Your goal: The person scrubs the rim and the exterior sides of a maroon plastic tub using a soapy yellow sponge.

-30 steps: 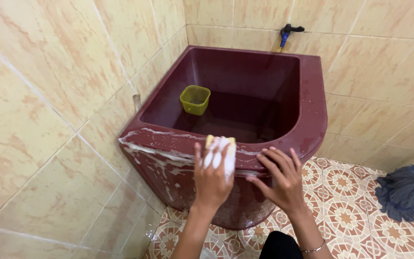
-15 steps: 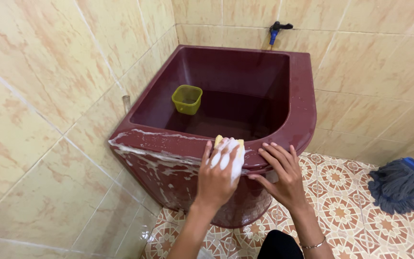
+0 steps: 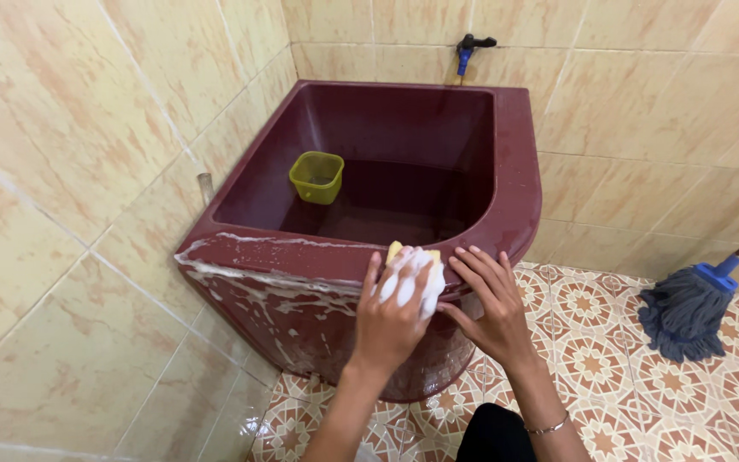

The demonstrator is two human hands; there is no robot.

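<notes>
A dark red corner water tub stands against tiled walls, its front rim and outer wall streaked with white soap foam. My left hand presses a foamy yellow sponge against the front rim. My right hand rests flat on the tub's outer wall just to the right of the sponge, fingers spread. A small yellow-green dipper bucket floats inside the tub at the left.
A blue tap sticks out of the back wall above the tub. A blue-grey mop leans at the right on the patterned floor tiles. Beige wall tiles close in the left side.
The view has shifted so the tub sits more central. My left hand has slid the sponge a little to the right along the rim; my right hand stays beside it.
</notes>
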